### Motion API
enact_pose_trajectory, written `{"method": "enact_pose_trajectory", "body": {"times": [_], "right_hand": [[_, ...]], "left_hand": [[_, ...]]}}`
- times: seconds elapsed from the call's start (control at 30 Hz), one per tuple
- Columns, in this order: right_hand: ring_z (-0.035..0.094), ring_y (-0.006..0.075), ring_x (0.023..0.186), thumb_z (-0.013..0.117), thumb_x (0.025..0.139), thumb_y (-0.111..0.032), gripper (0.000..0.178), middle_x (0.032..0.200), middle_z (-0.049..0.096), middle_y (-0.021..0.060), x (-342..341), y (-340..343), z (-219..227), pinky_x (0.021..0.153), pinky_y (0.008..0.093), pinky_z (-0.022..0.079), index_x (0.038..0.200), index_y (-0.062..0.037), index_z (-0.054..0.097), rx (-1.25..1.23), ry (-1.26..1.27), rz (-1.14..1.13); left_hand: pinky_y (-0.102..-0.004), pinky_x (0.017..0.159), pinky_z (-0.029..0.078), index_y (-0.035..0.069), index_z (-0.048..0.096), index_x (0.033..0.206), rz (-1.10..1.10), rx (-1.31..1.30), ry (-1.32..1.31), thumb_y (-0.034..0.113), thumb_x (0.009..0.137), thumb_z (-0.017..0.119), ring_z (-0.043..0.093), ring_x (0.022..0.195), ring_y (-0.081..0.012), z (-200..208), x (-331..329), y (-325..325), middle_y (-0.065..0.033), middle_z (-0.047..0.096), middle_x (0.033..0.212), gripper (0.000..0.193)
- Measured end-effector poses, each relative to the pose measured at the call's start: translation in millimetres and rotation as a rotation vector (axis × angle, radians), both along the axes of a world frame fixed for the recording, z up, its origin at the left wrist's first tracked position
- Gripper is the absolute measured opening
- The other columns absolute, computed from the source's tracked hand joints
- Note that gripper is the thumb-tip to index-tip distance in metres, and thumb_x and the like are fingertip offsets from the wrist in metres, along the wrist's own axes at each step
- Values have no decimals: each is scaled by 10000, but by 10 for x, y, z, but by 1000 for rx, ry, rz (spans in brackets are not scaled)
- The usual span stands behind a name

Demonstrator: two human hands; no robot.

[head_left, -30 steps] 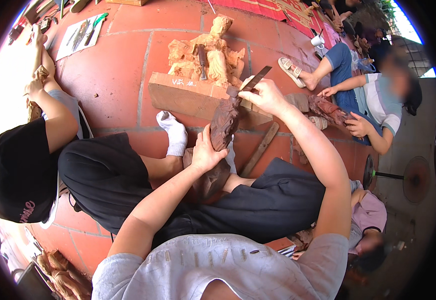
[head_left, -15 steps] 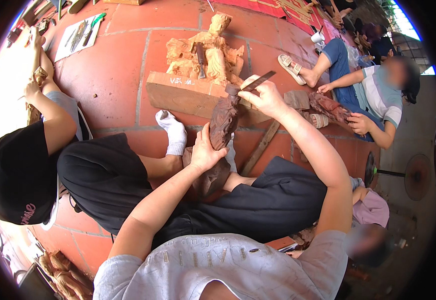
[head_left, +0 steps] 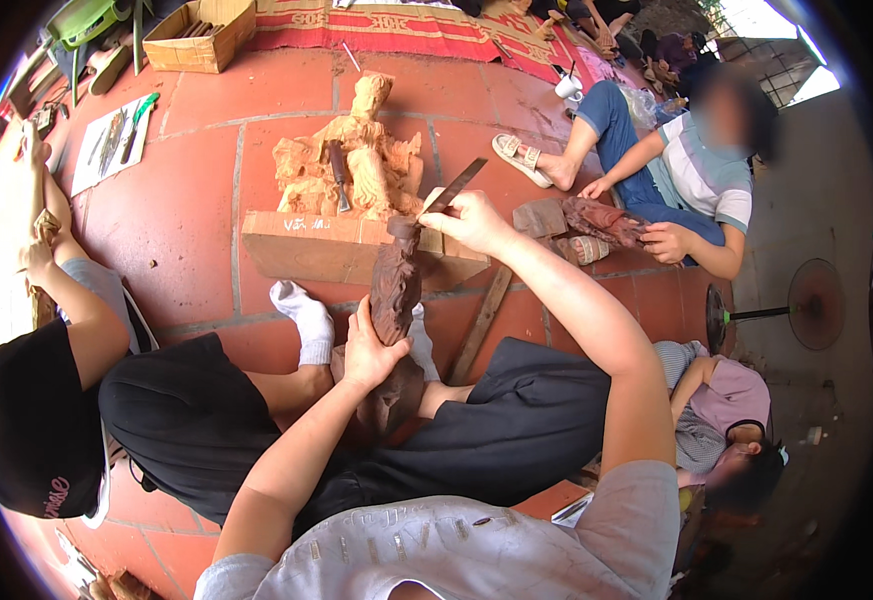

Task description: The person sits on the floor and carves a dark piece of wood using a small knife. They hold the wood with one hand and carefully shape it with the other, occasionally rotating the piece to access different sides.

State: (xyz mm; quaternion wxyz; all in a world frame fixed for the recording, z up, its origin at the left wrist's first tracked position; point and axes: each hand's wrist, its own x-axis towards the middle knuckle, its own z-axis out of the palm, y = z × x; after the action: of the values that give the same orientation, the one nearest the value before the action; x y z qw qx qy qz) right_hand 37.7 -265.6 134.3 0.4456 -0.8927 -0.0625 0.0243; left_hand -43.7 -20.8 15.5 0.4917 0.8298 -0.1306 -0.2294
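Observation:
A dark brown carved wooden statue (head_left: 394,295) stands on end between my legs, leaning slightly right at its top. My left hand (head_left: 371,352) is wrapped round its middle. At the statue's top, my right hand (head_left: 474,222) grips a flat dark strip-shaped tool (head_left: 458,184), which sticks out up and to the right. A pale edge shows by those fingers, and the tool's working end is mostly hidden. Just beyond stands a pale wood figure carving (head_left: 368,150) on a block base (head_left: 306,248). A dark-handled chisel (head_left: 338,172) leans against it.
A wooden bar (head_left: 483,322) lies on the tiled floor. To the right, a person (head_left: 701,160) holds a reddish-brown carving (head_left: 601,222); another in a black cap (head_left: 36,420) sits at left. Tools lie on a white sheet (head_left: 106,150). Behind are a cardboard box (head_left: 201,38) and a fan (head_left: 816,305).
The whole view has shifted, so the scene sits further left. Both hands keep their hold, the right one still at the statue's top. The statue appears more upright.

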Motion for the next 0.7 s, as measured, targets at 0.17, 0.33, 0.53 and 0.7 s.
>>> {"method": "enact_pose_trajectory", "body": {"times": [0.17,0.33,0.53,0.7], "right_hand": [[596,145,721,697,848,-134,122,768,640,57,-101,62,-34,683,304,479,878,-26,649,4,-45,-19],[576,170,703,704,840,-133,126,754,616,59,-83,101,26,666,312,468,871,-28,642,-2,-27,-67],[578,172,683,681,857,-125,122,749,604,83,-98,157,87,650,321,467,858,-19,621,-55,-104,-3],[598,188,695,673,862,-128,107,750,599,77,-114,130,77,643,330,468,850,-31,630,-39,-113,-5]], "left_hand": [[-452,1006,423,70,197,1462,-3,6,-6,346,649,790,476,1184,-418,-1,-3,19,-250,418,1283,1044],[-453,1010,419,64,194,1463,-2,10,3,349,649,788,465,1194,-417,15,3,22,-251,415,1285,1047],[-452,1016,411,53,198,1462,-9,-4,-2,353,649,789,459,1198,-415,3,15,38,-252,413,1286,1049],[-447,1027,399,44,198,1461,-15,-12,1,357,646,790,449,1209,-411,4,8,29,-249,412,1293,1054]]}}
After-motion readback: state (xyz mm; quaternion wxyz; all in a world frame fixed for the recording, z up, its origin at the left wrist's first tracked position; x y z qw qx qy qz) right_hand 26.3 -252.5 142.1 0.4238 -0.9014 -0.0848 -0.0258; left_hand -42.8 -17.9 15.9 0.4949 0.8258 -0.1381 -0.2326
